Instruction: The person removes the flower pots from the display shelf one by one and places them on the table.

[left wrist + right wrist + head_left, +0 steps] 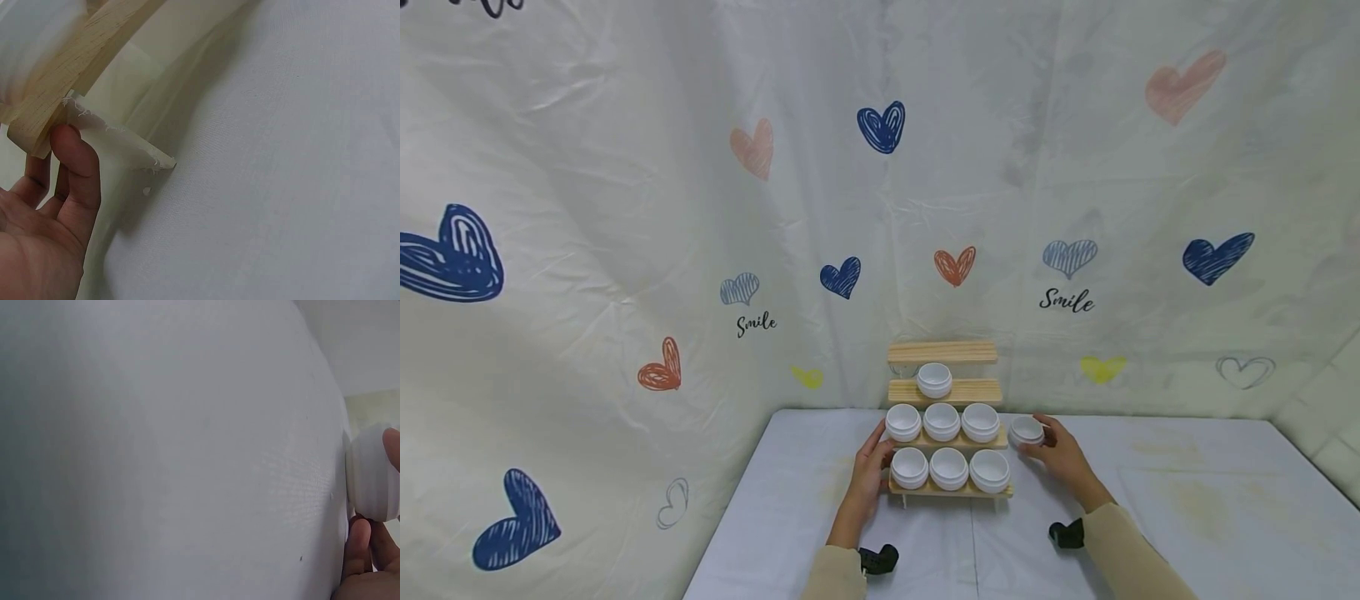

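My left hand (pixel 870 468) is at the left side of a tiered wooden rack (pixel 951 490), its thumb and fingers pinching the end of a wooden shelf (pixel 94 50) in the left wrist view. Just right of the rack, my right hand (pixel 1063 451) holds a small round white jar (pixel 1026 431) between thumb and fingers. The right wrist view shows this jar (pixel 373 475) close by the white cloth. The lowest two tiers carry three matching jars (pixel 942 422) each. A single jar (pixel 934 380) sits on the tier above, and the top shelf (pixel 942 352) is bare.
A white cloth covers the table (pixel 1187 517). Behind it hangs a pale curtain (pixel 985 192) printed with hearts and "Smile". Dark wrist-worn devices (pixel 878 559) show at both wrists. A clear support leg (pixel 125 134) props the rack's shelf.
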`<action>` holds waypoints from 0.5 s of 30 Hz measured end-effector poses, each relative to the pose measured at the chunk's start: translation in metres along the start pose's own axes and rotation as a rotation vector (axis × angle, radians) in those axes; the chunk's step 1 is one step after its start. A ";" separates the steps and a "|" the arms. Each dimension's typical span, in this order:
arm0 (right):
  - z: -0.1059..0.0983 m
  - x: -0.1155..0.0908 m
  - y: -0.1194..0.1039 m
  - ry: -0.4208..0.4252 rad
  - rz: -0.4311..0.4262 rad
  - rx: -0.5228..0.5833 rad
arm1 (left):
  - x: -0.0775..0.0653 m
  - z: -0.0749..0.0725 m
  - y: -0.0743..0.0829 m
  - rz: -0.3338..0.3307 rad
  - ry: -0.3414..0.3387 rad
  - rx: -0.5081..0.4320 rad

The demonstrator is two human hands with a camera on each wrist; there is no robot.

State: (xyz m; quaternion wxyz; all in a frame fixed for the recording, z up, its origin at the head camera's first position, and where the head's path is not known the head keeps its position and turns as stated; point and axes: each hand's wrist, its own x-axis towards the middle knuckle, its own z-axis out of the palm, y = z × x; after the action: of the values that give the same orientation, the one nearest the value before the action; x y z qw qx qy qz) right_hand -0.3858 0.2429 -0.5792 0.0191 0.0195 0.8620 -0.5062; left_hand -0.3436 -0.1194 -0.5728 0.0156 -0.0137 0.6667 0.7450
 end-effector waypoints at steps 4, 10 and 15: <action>0.000 -0.001 0.000 0.005 0.006 0.000 | 0.001 0.000 -0.001 0.000 0.001 0.000; 0.001 -0.003 -0.003 0.008 0.009 0.019 | 0.001 -0.001 0.000 -0.010 0.002 0.006; 0.000 -0.003 -0.003 0.011 0.016 0.033 | 0.001 -0.001 0.000 -0.005 -0.002 0.004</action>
State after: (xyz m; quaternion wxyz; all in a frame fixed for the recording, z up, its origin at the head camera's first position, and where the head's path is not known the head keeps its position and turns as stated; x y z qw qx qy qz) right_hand -0.3828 0.2414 -0.5763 0.0181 0.0292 0.8535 -0.5200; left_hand -0.3445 -0.1208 -0.5726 0.0182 -0.0149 0.6683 0.7435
